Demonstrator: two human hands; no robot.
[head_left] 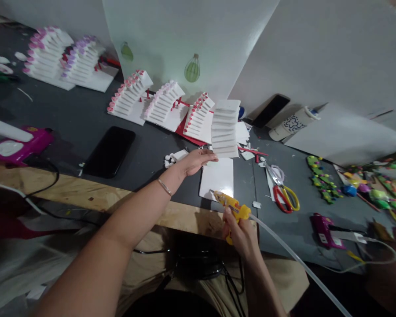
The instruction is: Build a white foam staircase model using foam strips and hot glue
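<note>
My left hand (198, 162) reaches across to the lower left corner of a white slatted panel (225, 127). Its fingers are pressed together at that corner, and the panel stands tilted up above the table. Just below lies a flat white board (219, 176) near the table's front edge. My right hand (240, 231) is wrapped around a yellow glue gun (232, 204), whose nozzle is over the front edge of the board. A long clear glue stick (297, 257) runs out of the gun's back to the lower right.
Finished slatted stands with coloured tips (165, 101) line the back of the grey table. A black phone (109, 152) lies left. Scissors (285, 198), a white tumbler (293, 123) and a purple glue gun (326, 231) are right. Another purple glue gun (20, 143) is far left.
</note>
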